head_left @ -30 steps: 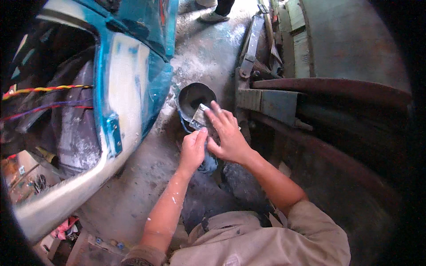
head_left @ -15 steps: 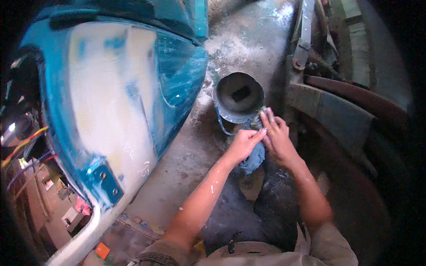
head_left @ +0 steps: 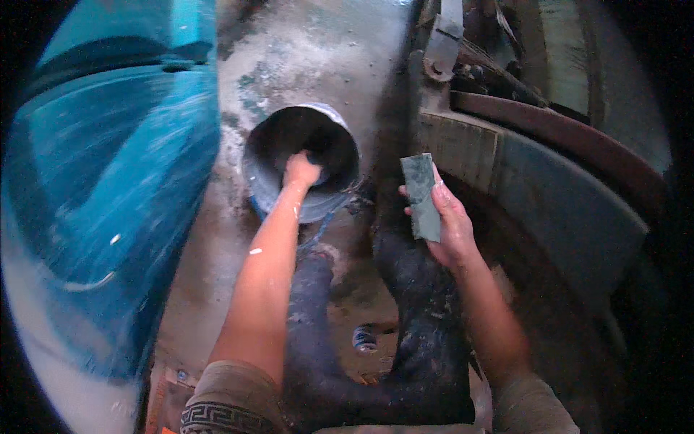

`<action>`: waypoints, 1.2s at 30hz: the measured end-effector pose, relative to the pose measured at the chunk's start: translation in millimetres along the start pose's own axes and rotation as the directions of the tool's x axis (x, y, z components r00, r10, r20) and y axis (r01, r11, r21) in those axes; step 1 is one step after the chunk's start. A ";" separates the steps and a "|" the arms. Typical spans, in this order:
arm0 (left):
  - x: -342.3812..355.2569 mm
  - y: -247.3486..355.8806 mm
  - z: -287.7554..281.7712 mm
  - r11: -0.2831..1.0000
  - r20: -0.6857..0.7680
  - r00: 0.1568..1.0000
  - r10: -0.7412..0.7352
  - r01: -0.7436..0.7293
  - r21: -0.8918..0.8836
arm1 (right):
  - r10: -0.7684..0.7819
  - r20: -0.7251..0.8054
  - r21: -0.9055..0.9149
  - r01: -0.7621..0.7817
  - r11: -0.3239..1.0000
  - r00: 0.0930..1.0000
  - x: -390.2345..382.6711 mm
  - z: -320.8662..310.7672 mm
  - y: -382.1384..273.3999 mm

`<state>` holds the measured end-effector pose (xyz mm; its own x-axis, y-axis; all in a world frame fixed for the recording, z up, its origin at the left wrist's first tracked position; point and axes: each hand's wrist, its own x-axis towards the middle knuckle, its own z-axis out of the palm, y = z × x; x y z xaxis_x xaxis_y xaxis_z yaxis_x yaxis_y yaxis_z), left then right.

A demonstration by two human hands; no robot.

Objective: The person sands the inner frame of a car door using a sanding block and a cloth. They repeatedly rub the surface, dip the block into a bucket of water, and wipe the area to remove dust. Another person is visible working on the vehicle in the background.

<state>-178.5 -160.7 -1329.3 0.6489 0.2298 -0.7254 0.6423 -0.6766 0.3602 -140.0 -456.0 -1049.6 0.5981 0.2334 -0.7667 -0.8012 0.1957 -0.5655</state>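
Observation:
My left hand [head_left: 302, 171] reaches down inside a dark bucket [head_left: 303, 210] standing on the floor in front of me. Its fingers point into the bucket beside something dark, and their tips are hidden. A blue cord [head_left: 318, 230] hangs at the bucket's near side. To the right of the bucket, my right hand [head_left: 452, 217] is closed round a flat, grey-green rectangular sanding pad [head_left: 421, 199]. The pad stands nearly upright, with the thumb along its right edge and fingertips showing at its left.
A blue vehicle body panel [head_left: 94, 181], streaked with white, fills the left side. On the right are a dark curved metal part [head_left: 535, 181] and a hinged metal bar [head_left: 442, 47]. A small can-like object [head_left: 365, 338] lies on the floor between my legs.
My hands were together at the bucket's near edge, with a blue cloth below them. Now they are apart, the left inside the bucket. The cloth is out of sight, and the view has shifted right.

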 end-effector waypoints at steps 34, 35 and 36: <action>-412.8 250.9 -419.1 0.940 -0.461 0.819 0.341 -0.306 0.153 | -0.633 0.113 0.040 0.633 0.773 0.766 -279.6 229.7 -263.0; -444.2 273.8 -455.5 0.936 -0.490 0.798 0.351 -0.314 0.160 | -0.646 0.164 0.090 0.640 0.763 0.746 -276.6 239.6 -278.0; -469.0 294.2 -494.7 0.929 -0.525 0.767 0.369 -0.326 0.177 | -0.669 0.194 0.090 0.666 0.740 0.718 -271.6 254.5 -293.2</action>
<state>-91.9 -121.5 -592.9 0.9489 0.2936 -0.1154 0.3127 -0.8271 0.4671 -63.0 -334.3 -598.2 0.9687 0.2210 -0.1130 -0.1933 0.3863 -0.9019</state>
